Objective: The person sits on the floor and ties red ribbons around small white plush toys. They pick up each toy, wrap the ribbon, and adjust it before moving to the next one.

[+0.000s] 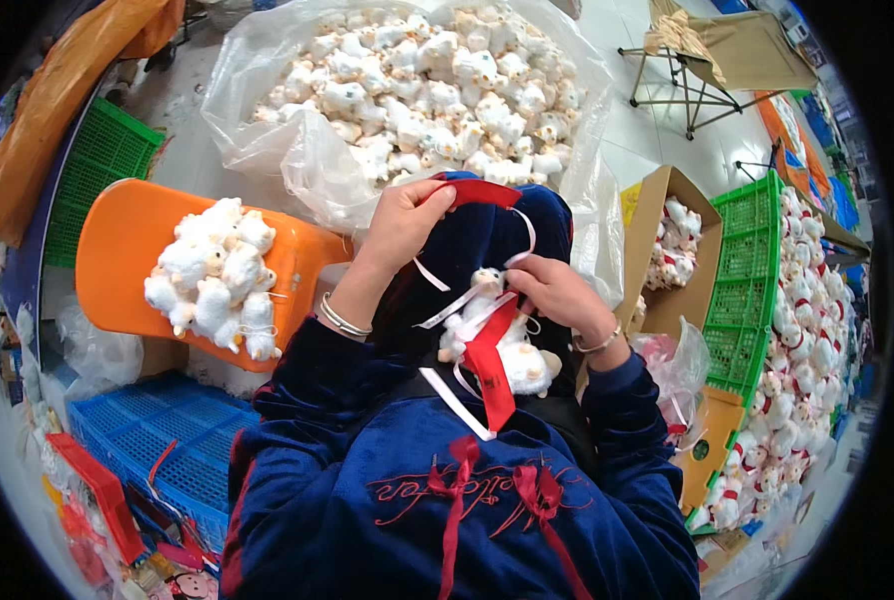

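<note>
The left hand (405, 222) grips a red fabric band (482, 193) between thumb and fingers near its left end, above the knees. The right hand (559, 292) is closed in a pinch, apparently on the tip of the white ribbon (532, 236) that trails from the band's right end. The band looks light, thin and limp, likely to fold if pushed; its ends and the ribbon roots seem the surest places to hold, while the narrow ribbon may slip or twist.

Just below the right hand, white plush toys (523, 364) lie on the lap (457, 238). They look soft and light, best held round the body. A 2nd red band (489, 362) lies across them, its ribbons spread loose; it covers part of the plush and could tangle with the held ribbon.

Farther out, a cluster of white plush toys (212, 265) sits toward the right edge of an orange plastic seat (112, 250). Ahead, a clear plastic bag (247, 85) holds a large heap of similar toys. To the right stand a cardboard box (705, 265) and a green crate (742, 290), with red-banded toys (792, 350) massed beyond the crate's near wall. A blue crate (152, 430) lies at lower left.
</note>
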A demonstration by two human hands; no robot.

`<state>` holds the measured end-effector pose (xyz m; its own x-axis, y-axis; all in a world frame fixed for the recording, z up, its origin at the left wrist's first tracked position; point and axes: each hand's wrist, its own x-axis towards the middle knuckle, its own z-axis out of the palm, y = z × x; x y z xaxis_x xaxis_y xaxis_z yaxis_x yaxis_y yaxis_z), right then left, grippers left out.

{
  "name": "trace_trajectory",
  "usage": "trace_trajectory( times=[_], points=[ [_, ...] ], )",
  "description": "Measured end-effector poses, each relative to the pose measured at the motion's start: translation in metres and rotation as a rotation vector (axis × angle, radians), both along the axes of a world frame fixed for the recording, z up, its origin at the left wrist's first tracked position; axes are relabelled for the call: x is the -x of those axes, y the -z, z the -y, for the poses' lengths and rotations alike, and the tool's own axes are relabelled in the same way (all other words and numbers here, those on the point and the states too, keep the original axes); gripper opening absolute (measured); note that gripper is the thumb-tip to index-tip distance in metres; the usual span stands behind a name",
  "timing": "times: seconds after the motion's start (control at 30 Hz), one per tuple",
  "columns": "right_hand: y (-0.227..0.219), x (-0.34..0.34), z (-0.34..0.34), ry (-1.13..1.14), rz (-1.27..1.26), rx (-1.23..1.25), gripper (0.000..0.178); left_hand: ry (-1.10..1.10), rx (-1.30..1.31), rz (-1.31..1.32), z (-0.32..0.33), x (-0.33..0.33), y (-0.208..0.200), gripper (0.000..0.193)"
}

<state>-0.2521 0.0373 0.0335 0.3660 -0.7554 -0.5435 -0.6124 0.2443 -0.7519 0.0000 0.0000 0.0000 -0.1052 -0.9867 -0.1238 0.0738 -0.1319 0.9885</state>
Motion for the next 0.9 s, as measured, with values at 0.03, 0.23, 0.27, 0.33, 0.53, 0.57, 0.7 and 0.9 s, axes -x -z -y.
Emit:
trace_trajectory(
  times=[0.03, 0.23, 0.27, 0.33, 0.53, 0.57, 0.7, 0.9],
  points=[
    [0.002, -0.007, -0.002, -0.076, -0.019, 0.053, 0.043, 0.005, -0.031, 0.042, -0.007, -0.001, -0.003, 0.024],
    [0.017, -0.017, 0.005, -0.175, -0.240, 0.240, 0.037, -0.031, -0.016, -0.026, -0.008, 0.025, 0.018, 0.024],
    [0.026, -0.020, 0.005, -0.199, -0.285, 0.297, 0.036, -0.030, -0.014, -0.043, -0.007, 0.026, 0.017, 0.023],
    [0.033, -0.027, 0.005, -0.199, -0.328, 0.393, 0.031, -0.040, -0.010, -0.068, -0.006, 0.026, 0.018, 0.023],
    [0.004, -0.013, 0.014, -0.175, -0.235, 0.393, 0.031, -0.083, -0.025, -0.126, -0.009, 0.011, 0.022, 0.021],
    [-0.004, -0.007, 0.010, -0.129, -0.215, 0.395, 0.031, -0.099, -0.032, -0.109, -0.010, 0.007, 0.022, 0.020],
    [-0.037, 0.034, -0.016, -0.105, -0.063, 0.323, 0.027, -0.116, -0.059, -0.158, -0.015, 0.003, 0.021, 0.021],
    [-0.033, 0.044, -0.080, -0.424, 0.073, 0.260, 0.064, -0.059, -0.020, -0.151, -0.014, 0.016, 0.019, 0.023]
  ],
)
